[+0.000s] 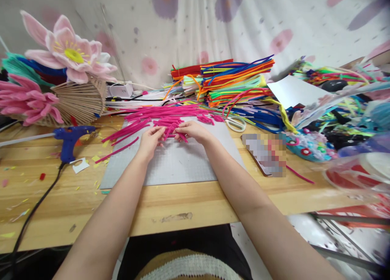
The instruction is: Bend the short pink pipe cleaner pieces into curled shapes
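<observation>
Both hands are close together over a grey cutting mat [183,170]. My left hand [152,141] is pinched on a short magenta pipe cleaner [167,134]. Closed fingers of my right hand [190,132] hold the right part of the same magenta piece or pieces; whether it is one or several cannot be made out. Just behind the hands lie many magenta pipe cleaners [170,110], long and short. Small magenta shaped pieces [205,119] rest on the mat to the right of the pile.
A blue glue gun [69,140] with a black cord lies at left, near pink fabric-like flowers [73,52]. Scissors [235,124] and a phone [264,155] are at right. Behind are colourful pipe cleaner bundles [237,79]; a plastic tub [359,172] stands far right.
</observation>
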A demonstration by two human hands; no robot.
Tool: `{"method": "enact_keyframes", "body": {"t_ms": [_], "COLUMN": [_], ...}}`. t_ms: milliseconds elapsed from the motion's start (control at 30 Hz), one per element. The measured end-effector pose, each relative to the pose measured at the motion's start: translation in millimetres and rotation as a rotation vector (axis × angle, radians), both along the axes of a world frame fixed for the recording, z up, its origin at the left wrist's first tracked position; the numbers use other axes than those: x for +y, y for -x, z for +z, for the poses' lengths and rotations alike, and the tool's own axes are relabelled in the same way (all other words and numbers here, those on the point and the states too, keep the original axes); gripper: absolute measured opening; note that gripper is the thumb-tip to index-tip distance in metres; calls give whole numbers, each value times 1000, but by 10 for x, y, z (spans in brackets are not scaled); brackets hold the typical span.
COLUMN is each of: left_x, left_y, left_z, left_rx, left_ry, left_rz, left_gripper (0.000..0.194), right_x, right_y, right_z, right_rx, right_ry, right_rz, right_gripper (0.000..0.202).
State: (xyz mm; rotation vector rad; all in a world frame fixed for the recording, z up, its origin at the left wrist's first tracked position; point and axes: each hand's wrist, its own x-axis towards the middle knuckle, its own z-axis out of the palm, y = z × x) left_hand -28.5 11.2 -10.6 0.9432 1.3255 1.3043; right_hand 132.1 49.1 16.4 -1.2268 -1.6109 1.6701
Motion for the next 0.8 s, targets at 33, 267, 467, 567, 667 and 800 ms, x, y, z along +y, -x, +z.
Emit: {"method": "enact_keyframes", "body": {"t_ms": [33,267,467,567,667,800], "left_x": [-6,-34,-47,-27,-8,1], "left_y": [-12,-71,-139,-131,-65,65], "left_z": [-11,-42,-65,-107,-129,-66], "left_rx": [23,-2,-17,103,424,569], "left_ry": [-7,34,74,79,11,-142], "left_rz": [-13,-116,-135,-81,-64,-182], "left_gripper": [34,28,24,24,30,29], "right_x": [-1,26,38,27,30,28], "right_y": [-2,20,168,263,297,209], "right_z": [7,-78,-301,-351,-341,-259], "right_rx": [0,7,120,231,202,71], "right_ry": [-3,-82,-124,-37,-53,-33], "right_rz": [-4,-2,-51,-62,-108,-25], "right_gripper": [23,19,21,17,14,24]}}
